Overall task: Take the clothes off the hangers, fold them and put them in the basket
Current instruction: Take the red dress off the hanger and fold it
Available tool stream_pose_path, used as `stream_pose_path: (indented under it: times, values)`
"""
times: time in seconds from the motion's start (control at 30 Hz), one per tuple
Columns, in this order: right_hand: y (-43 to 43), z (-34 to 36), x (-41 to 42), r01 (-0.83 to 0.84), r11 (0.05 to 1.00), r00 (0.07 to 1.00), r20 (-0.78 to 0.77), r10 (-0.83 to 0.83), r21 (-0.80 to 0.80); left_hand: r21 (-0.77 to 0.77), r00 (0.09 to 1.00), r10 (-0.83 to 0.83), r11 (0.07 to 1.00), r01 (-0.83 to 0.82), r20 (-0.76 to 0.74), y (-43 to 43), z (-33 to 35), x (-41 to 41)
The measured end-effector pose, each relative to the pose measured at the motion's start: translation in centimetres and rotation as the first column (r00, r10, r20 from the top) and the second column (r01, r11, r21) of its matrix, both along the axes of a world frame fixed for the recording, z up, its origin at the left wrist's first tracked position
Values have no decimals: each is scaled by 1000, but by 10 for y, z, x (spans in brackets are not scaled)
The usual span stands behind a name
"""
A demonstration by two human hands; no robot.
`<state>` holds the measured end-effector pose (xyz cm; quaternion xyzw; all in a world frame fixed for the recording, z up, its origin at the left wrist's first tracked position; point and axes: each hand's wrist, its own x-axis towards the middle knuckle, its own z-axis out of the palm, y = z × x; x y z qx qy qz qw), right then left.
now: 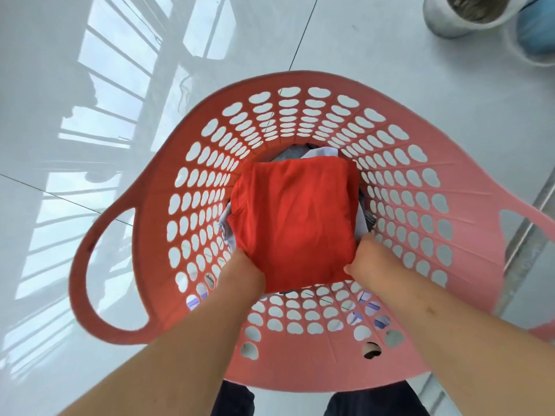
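Dark trousers (232, 399): nearest edge of the view, the person's legs, partly hidden behind the basket's near rim.

Laundry basket (300, 343): salmon-red plastic, round, walls pierced with rows of bean-shaped holes. It stands on the floor directly ahead of the legs. One loop handle (90, 265) projects at the left, and a second shows at the right edge.

Left hand (247, 273): reaches down inside the basket to the near-left corner of the garment. Its fingers are hidden under the cloth, so whether it grips or only supports cannot be told.

Right hand (365, 258): at the near-right corner of the garment. The thumb lies on top of the cloth and the fingers go beneath, pinching the edge.

Folded red garment (294, 223): a rough square lying in the middle of the basket, on top of the other laundry.

Pale blue-white cloth (224, 228): under the red garment, showing at its left, right and far edges.

Dark denim piece (370, 218): a sliver at the right, below the garment.

Floor (375, 55): glossy pale tiles with thin dark joints. A barred railing is reflected at the left.

Plant pot (441, 18): far right corner, pale, with soil inside.

Blue object (537, 28): beside the pot at the right edge, not identifiable.
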<state>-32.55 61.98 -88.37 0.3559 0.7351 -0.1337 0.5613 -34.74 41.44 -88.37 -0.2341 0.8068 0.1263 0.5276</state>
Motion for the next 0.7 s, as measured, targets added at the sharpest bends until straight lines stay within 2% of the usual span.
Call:
stream_pose_path:
  times: [0.07, 0.1, 0.13, 0.17, 0.2, 0.23, 0.3, 0.33, 0.4, 0.47, 0.7]
  values:
    - [0, 4, -5, -13, 994, 962, -270, 42, 109, -44, 990, 77, 996, -82, -120, 3, 2, -1]
    - [-1, 8, -8, -78, 986, 893, -428, 135, 149, -60, 973, 50, 996, -65, -226, 5, 5, -2]
    - [0, 12, -11, -168, 971, 792, -564, 234, 168, -57, 945, -31, 998, 13, -326, 7, 8, -4]
    - [-1, 16, -16, -276, 948, 710, -631, 313, 159, -34, 915, -129, 991, 126, -381, 8, 12, -5]
    - [0, 17, -19, -371, 919, 692, -620, 369, 133, 6, 905, -226, 970, 245, -360, 7, 13, -5]
    - [1, 17, -24, -409, 908, 755, -526, 392, 89, 38, 908, -330, 936, 351, -259, 6, 15, -4]
    - [2, 22, -30, -316, 947, 919, -227, 321, 62, 38, 896, -444, 895, 444, -4, 4, 20, -3]
    - [2, 29, -32, -248, 966, 953, -162, 256, 71, 8, 909, -415, 910, 415, 46, 3, 27, -5]
    - [0, 42, -33, -195, 980, 943, -265, 200, 46, -2, 942, -334, 943, 334, -8, 4, 42, -13]
    - [-1, 61, -30, -187, 982, 903, -396, 165, -16, 51, 953, -283, 956, 290, -106, 6, 62, -25]
    - [6, 155, -25, -136, 981, 889, -454, 59, -138, 147, 934, -234, 949, 280, -271, 20, 164, -68]
